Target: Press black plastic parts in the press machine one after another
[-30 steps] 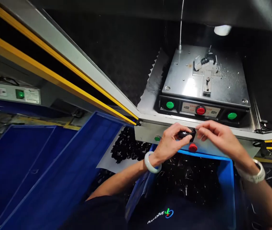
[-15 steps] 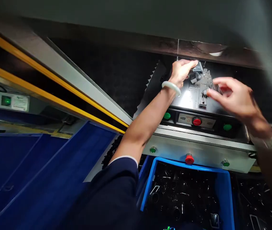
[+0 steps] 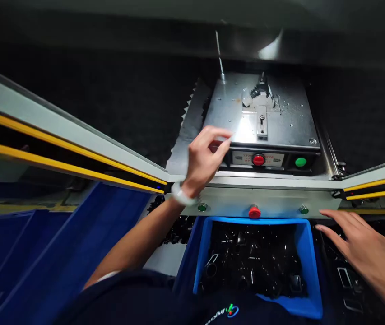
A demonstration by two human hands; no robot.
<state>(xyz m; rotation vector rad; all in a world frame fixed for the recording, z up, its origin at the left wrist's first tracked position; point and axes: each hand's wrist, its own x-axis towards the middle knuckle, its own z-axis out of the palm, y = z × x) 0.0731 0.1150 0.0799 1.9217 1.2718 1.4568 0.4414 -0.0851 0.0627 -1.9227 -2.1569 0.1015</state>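
Observation:
My left hand [image 3: 204, 158] is raised at the left end of the black control panel [image 3: 270, 159], its curled fingers covering the spot of the left button; nothing shows in it. My right hand [image 3: 358, 243] hovers open, fingers spread, over black parts lying to the right of the blue bin [image 3: 299, 303]. On the steel machine plate [image 3: 290, 122] a small black part [image 3: 258, 92] sits in the grey fixture [image 3: 260, 104]. The panel shows a red button [image 3: 258, 159] and a green button [image 3: 300, 161].
The blue bin holds several black plastic parts [image 3: 249, 262]. A front rail carries a red knob [image 3: 254, 211] between two small green lights [image 3: 202, 207]. Yellow-striped guard bars [image 3: 63, 149] run left and right. Large blue crates [image 3: 43, 253] stand at left.
Both hands drew back from the fixture on the plate, leaving the black part there. The left hand came to the panel's left end; the right dropped low beside the bin.

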